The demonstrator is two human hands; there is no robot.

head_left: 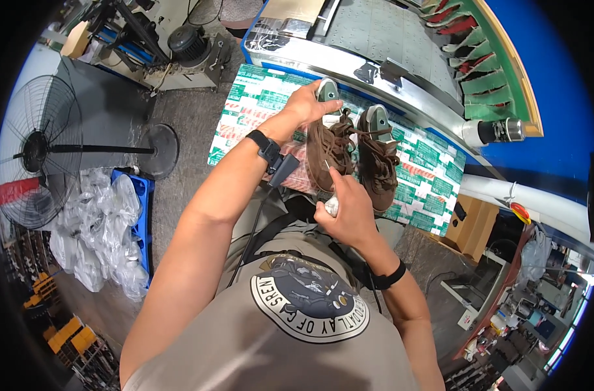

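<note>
Head view: from where I stand, the person has two brown lace-up shoes lying side by side under their hands, toes toward the body and heels away. The left hand [303, 107] is clamped on the heel end of the left shoe [322, 159], its thumb over the collar by the pale green lining. The right hand [350, 212] sits lower and to the right, near the toe end of the same shoe, curled round a small white thing [332, 206] that the palm mostly hides; I can't make out what it is. Its forefinger points up along the shoe's inner side, with a thin pale tip just ahead of it, and I can't tell whether that tip touches. The hands are apart from each other.

The right shoe [378, 166] lies just beyond the right hand, gripped by neither, its dark laces loosely heaped on top. Both shoes are over a surface [417, 179] covered in green-and-white printed tape, which spreads out on either side of the hands. A black strap [261, 141] with a boxy device circles the left wrist, and a plain black band [389, 276] circles the right.

Farther ahead of the hands stands a machine [381, 32] with a grey bed. Well to the left of them are a fan [36, 151] and clear plastic bags [98, 231] by a blue crate [142, 212]; to the right, lower down, an open cardboard box [474, 225].
</note>
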